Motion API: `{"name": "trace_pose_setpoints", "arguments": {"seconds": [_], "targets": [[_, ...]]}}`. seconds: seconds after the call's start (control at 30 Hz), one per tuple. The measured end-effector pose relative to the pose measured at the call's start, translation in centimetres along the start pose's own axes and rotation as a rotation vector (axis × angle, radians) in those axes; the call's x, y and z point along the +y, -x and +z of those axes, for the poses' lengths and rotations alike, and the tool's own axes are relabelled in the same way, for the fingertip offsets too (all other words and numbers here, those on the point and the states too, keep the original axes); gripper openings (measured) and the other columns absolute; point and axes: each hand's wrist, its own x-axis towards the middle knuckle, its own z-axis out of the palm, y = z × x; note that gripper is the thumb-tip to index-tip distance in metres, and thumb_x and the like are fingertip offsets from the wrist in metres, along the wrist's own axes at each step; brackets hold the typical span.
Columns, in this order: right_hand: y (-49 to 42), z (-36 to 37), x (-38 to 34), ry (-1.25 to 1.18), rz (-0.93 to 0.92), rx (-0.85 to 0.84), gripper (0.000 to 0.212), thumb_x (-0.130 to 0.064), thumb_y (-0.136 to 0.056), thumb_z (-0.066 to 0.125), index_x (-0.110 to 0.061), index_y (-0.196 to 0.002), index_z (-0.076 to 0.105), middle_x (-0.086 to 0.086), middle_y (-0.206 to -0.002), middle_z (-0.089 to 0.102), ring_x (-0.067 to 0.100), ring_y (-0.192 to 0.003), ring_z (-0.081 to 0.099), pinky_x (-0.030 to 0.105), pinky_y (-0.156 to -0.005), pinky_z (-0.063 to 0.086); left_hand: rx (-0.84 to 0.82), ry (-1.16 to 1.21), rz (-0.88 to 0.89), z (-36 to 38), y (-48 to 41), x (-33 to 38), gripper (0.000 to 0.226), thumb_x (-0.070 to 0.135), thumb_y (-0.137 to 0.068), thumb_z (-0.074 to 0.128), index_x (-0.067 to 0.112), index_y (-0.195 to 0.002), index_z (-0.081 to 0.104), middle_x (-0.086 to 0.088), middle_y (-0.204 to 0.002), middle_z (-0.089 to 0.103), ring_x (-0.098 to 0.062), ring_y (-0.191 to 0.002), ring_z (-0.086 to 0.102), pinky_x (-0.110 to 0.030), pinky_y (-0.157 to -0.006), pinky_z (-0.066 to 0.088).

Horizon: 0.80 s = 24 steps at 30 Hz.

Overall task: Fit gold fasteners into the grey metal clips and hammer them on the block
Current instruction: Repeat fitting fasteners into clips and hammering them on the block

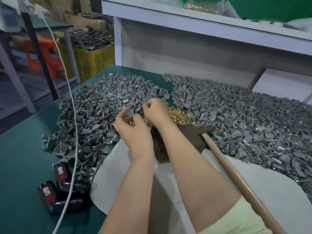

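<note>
Grey metal clips lie in two big heaps, one on the left (101,107) and one on the right (244,119). Between them sits a pile of gold fasteners (179,115). My left hand (133,130) hovers over the near edge of that pile and pinches a grey clip (130,113) between thumb and fingers. My right hand (156,113) is curled, its fingertips pinched together right at that clip; the small piece they hold is mostly hidden and looks like a gold fastener. The dark block (190,139) lies under my right forearm. A hammer (236,176) rests on it, unheld.
A green mat (25,149) covers the table, with a white sheet (109,174) near me. Two black and red battery packs (55,191) and a white cable (74,132) lie at the left. A white shelf (185,19) rises behind, and a yellow crate (94,63) stands beyond the table.
</note>
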Motion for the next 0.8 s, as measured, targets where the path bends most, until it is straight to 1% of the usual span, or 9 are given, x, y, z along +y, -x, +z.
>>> {"name": "trace_pose_setpoints", "arguments": {"seconds": [0.07,0.13,0.23,0.33,0.4,0.5,0.63,0.73,0.8], "targets": [[0.8,-2.3,0.4,-0.236,0.031,0.083,0.014,-0.023,-0.094,0.054,-0.012,-0.087,0.059,-0.005,-0.077,0.058,0.009,-0.069,0.054,0.023,-0.063,0.042,-0.081,-0.061,0.050,0.0,0.3,0.0,0.029,0.006,-0.090,0.048,0.034,-0.099,0.052,-0.006,-0.125,0.051,-0.017,-0.106,0.053,-0.021,-0.088,0.043],[2.0,-4.7,1.3,-0.453,0.088,0.031,0.007,-0.019,-0.091,0.059,-0.013,-0.088,0.056,-0.001,-0.080,0.060,0.011,-0.073,0.058,0.026,-0.070,0.050,-0.204,-0.130,0.123,0.1,0.9,0.1,0.035,0.004,-0.091,0.049,0.032,-0.110,0.055,0.001,-0.126,0.050,-0.010,-0.106,0.052,-0.025,-0.095,0.043],[4.6,-7.6,3.0,-0.884,0.147,-0.065,0.008,-0.003,-0.090,0.056,-0.010,-0.088,0.057,0.002,-0.069,0.059,0.012,-0.063,0.058,0.023,-0.062,0.053,-0.439,-0.199,0.214,0.7,1.8,0.3,0.035,0.002,-0.092,0.052,0.022,-0.120,0.059,0.004,-0.123,0.057,-0.006,-0.104,0.056,-0.026,-0.097,0.045],[7.0,-9.3,4.6,-1.170,0.196,-0.107,0.018,-0.001,-0.094,0.050,-0.007,-0.082,0.061,-0.002,-0.059,0.061,0.009,-0.058,0.058,0.019,-0.058,0.052,-0.647,-0.297,0.303,1.0,2.8,0.4,0.027,0.004,-0.091,0.057,0.023,-0.109,0.065,0.001,-0.111,0.066,-0.013,-0.103,0.060,-0.032,-0.096,0.047],[8.2,-9.6,5.4,-1.274,0.245,-0.094,0.022,-0.003,-0.096,0.048,-0.007,-0.079,0.062,-0.001,-0.057,0.060,0.010,-0.059,0.057,0.019,-0.058,0.053,-0.714,-0.328,0.330,1.1,3.3,0.3,0.022,0.005,-0.090,0.060,0.021,-0.102,0.067,-0.002,-0.106,0.067,-0.015,-0.099,0.062,-0.035,-0.093,0.048],[9.4,-9.5,6.1,-1.213,0.255,-0.053,0.020,-0.007,-0.097,0.046,-0.007,-0.083,0.061,0.001,-0.061,0.059,0.013,-0.062,0.056,0.021,-0.059,0.052,-0.741,-0.353,0.312,1.2,3.5,0.1,0.016,0.005,-0.090,0.060,0.017,-0.097,0.069,-0.003,-0.103,0.068,-0.017,-0.098,0.063,-0.036,-0.094,0.048],[10.7,-9.3,6.8,-0.876,0.096,0.009,0.014,-0.015,-0.096,0.053,-0.018,-0.092,0.066,-0.003,-0.076,0.067,0.009,-0.074,0.062,0.024,-0.072,0.055,-0.749,-0.368,0.280,1.2,3.6,0.0,0.015,0.006,-0.091,0.059,0.017,-0.094,0.068,0.001,-0.095,0.070,-0.015,-0.093,0.064,-0.034,-0.091,0.050],[10.9,-9.1,7.0,-0.514,-0.059,0.165,0.024,-0.011,-0.091,0.060,-0.034,-0.085,0.065,-0.011,-0.083,0.067,0.008,-0.082,0.062,0.034,-0.084,0.054,-0.747,-0.364,0.285,1.2,3.6,0.0,0.013,0.006,-0.091,0.058,0.015,-0.095,0.066,0.004,-0.090,0.069,-0.014,-0.089,0.064,-0.032,-0.088,0.051],[10.8,-8.9,7.0,-0.467,-0.039,0.220,0.027,-0.010,-0.090,0.061,-0.035,-0.079,0.064,-0.009,-0.077,0.067,0.012,-0.078,0.064,0.042,-0.085,0.054,-0.745,-0.342,0.275,1.2,3.6,0.1,0.011,0.007,-0.092,0.058,0.014,-0.096,0.065,0.004,-0.088,0.068,-0.016,-0.085,0.064,-0.030,-0.086,0.051]]}}
